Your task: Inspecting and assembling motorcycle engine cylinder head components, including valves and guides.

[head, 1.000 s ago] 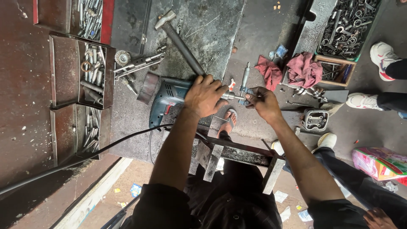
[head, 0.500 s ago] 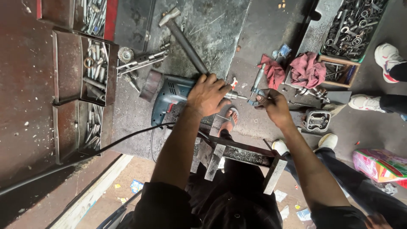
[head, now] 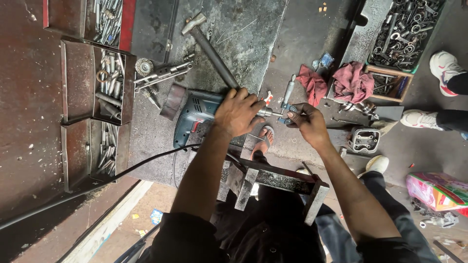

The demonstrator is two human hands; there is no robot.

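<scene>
Left hand (head: 240, 113): grip closed round the front of the blue electric drill (head: 195, 117), as half a second ago; drill lying on the floor
Right hand (head: 304, 122): fingers pinched on a small key (head: 285, 113) at the chuck; moved in slightly
Hammer (head: 209, 44): just beyond the drill, untouched

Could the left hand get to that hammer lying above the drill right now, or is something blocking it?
Probably yes. The hammer lies bare on the floor, its handle end right beside the left hand. But that hand is wrapped around the blue drill, so it must let go first.
</scene>
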